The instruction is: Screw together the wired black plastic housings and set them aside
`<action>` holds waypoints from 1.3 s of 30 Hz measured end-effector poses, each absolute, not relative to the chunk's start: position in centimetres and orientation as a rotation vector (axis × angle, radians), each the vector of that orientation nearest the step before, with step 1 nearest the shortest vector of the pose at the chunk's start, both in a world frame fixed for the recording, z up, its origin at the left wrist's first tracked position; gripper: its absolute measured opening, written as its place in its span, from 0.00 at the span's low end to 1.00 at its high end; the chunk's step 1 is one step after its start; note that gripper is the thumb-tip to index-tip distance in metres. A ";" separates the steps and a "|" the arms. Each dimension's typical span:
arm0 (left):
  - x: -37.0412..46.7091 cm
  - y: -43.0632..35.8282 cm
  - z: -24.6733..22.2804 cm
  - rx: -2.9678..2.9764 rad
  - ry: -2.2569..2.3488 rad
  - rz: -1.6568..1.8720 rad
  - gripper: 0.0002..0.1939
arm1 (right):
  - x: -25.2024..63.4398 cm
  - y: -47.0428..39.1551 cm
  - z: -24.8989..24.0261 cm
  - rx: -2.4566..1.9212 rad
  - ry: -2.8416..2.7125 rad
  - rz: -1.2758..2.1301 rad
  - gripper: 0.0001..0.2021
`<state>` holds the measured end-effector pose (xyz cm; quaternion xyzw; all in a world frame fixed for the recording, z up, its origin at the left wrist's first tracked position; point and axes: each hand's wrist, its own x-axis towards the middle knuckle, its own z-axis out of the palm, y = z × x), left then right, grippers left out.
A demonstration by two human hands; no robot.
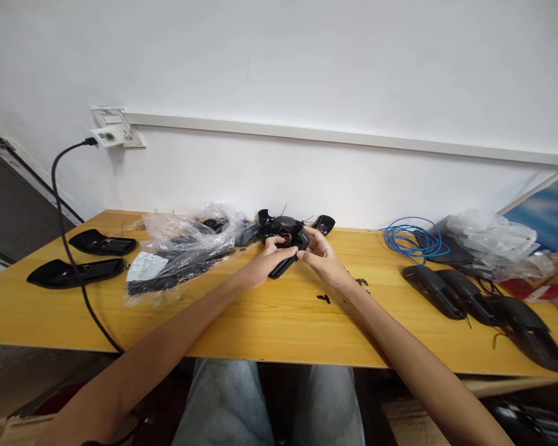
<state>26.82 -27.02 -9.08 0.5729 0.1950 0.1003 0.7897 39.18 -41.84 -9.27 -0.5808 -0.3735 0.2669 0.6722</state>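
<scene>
My left hand (268,261) and my right hand (323,255) are together near the back of the table, both closed on one black curved plastic housing (301,236). Its long narrow end (283,267) slants down toward me, below the left thumb. Right fingers grip the upper right side, and parts of the housing are hidden behind both hands. Just beyond, more black housings (324,223) lie close to the wall with thin red and black wires sticking up. Small black clips (323,298) rest on the wood below my right hand.
Left on the yellow wooden table (242,328) lie open black shells (77,271) and a clear plastic bag (181,251) of black parts. A black cable (87,297) crosses the left side. At right are a blue wire coil (411,240), several black housings (434,290) and crumpled plastic (493,232).
</scene>
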 end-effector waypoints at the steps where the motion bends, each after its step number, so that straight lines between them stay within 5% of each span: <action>1: 26.7 -27.0 -8.9 1.268 0.406 0.240 0.25 | 39.2 -41.9 -9.3 -1.313 -0.832 0.581 0.40; 17: 24.4 -23.7 -6.6 2.206 -0.231 0.836 0.30 | 39.3 -44.3 -7.6 -1.425 -1.172 0.225 0.37; 27: 25.2 -22.4 -7.5 2.353 -0.566 1.043 0.33 | 39.1 -45.2 -6.6 -1.535 -1.637 -0.078 0.48; 39: 24.9 -23.4 -7.6 2.390 -0.509 0.972 0.29 | 39.0 -45.1 -8.2 -1.543 -1.663 -0.215 0.47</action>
